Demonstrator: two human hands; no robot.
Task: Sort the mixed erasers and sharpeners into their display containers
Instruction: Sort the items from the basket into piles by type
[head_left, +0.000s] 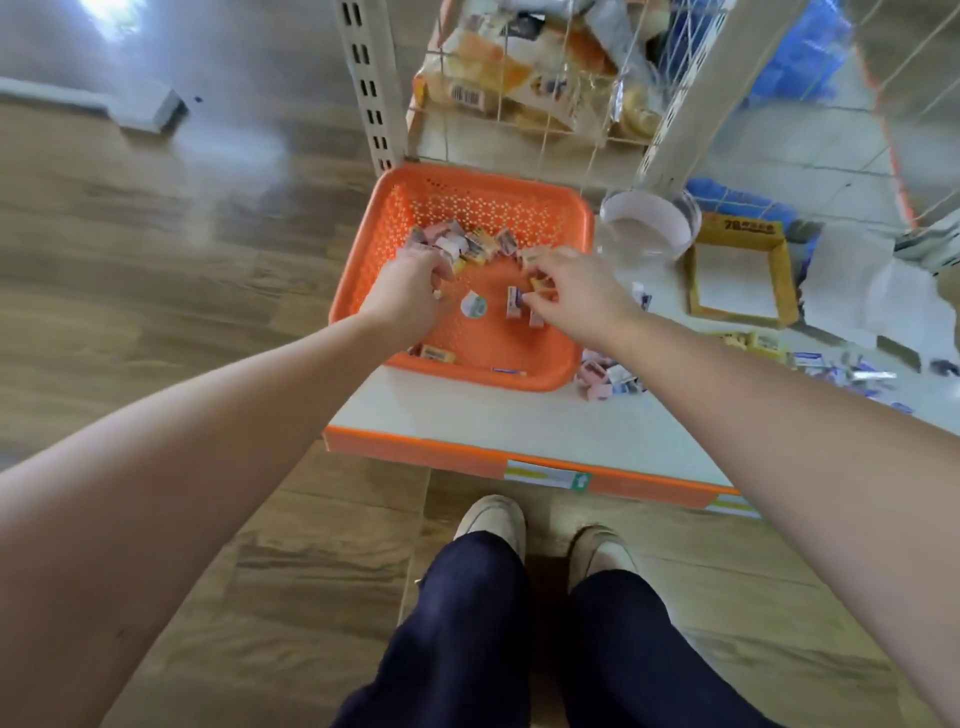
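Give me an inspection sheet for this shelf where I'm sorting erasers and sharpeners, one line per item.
Surface: white shelf with an orange front edge.
Job's things: orange basket holds a pile of small pieces at its far side and a few single ones. A clear round tub and a yellow cardboard box stand to its right. The box shows a bare bottom.
Clutter: loose pieces scattered on the shelf right of the basket.
Hands: left hand has fingers curled at the pile, grip unclear; right hand pinches a small yellow piece.
Cables: nothing seen.
Surroundings: wire basket of packets behind, wooden floor to the left.
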